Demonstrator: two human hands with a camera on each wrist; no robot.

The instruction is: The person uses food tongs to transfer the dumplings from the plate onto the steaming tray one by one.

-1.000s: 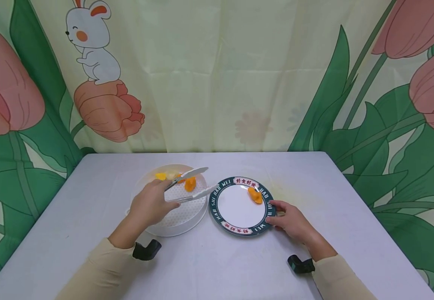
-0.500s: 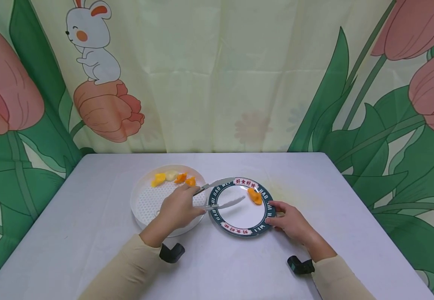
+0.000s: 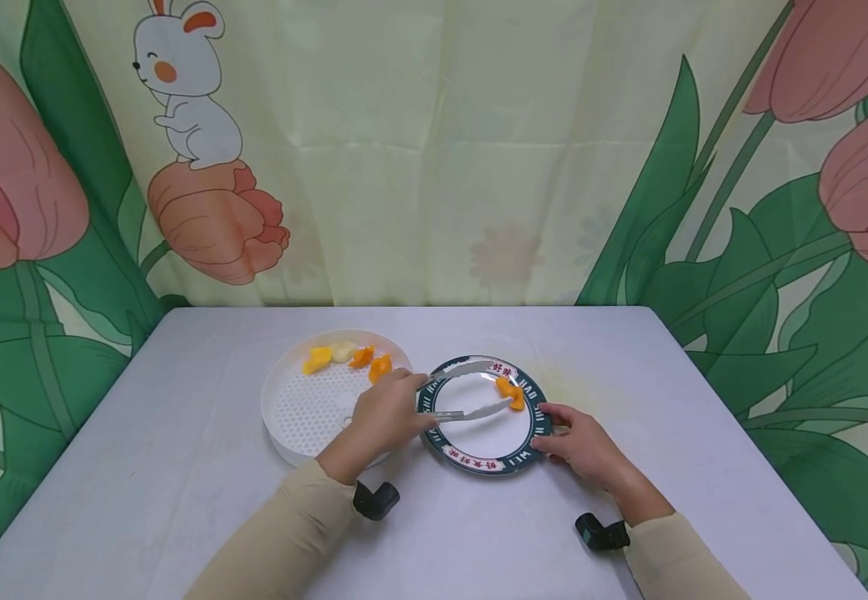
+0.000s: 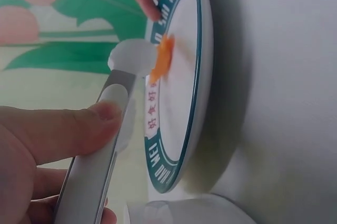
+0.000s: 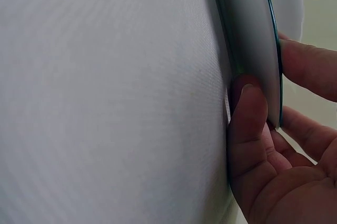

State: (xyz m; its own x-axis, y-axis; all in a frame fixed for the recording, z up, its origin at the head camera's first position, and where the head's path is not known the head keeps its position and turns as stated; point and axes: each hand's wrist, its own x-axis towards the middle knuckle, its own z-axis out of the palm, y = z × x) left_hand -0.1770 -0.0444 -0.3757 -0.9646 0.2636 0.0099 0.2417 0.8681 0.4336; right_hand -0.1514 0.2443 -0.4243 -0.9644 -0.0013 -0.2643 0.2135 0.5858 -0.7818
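My left hand [image 3: 388,414] grips a pair of tongs [image 3: 488,411] with metal handles and whitish tips. The tong arms are spread apart over the plate [image 3: 471,437], a white one with a dark green lettered rim. An orange food-like piece [image 3: 507,388] lies on the plate's far right part; in the left wrist view a tong tip [image 4: 132,58] overlaps this orange piece [image 4: 164,58]. Whether they touch, I cannot tell. At the plate's right edge, my right hand [image 3: 582,442] holds the rim, fingers on both faces in the right wrist view [image 5: 253,129].
Left of the plate stands a round white tray [image 3: 283,417] with a dimpled floor. Along its far side lie a yellow piece [image 3: 317,360], a pale piece [image 3: 342,351] and two orange pieces [image 3: 379,367]. A white cloth covers the table [image 3: 141,467]; a printed curtain [image 3: 434,167] hangs behind.
My left hand has carried the spread tongs rightward from above the tray to the orange piece on the plate. The right hand stays at the plate's rim.
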